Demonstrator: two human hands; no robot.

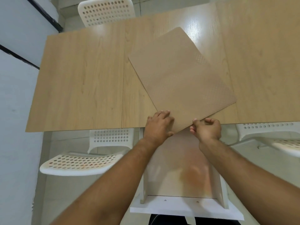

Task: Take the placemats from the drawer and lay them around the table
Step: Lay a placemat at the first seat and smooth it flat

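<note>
A tan stack of placemats (pixel 181 75) lies askew on the wooden table (pixel 81 82), its near corner hanging over the table's front edge. My left hand (pixel 158 125) lies flat on that near corner, thumb under the edge. My right hand (pixel 207 128) pinches the stack's near right edge with curled fingers. Below the table edge, a white drawer (pixel 183 174) stands pulled out and looks bare inside.
White perforated chairs stand around the table: one at the far side (pixel 105 12), one at the near left (pixel 81 163), one at the near right (pixel 276 137). A pale wall with dark trim (pixel 16 78) runs along the left.
</note>
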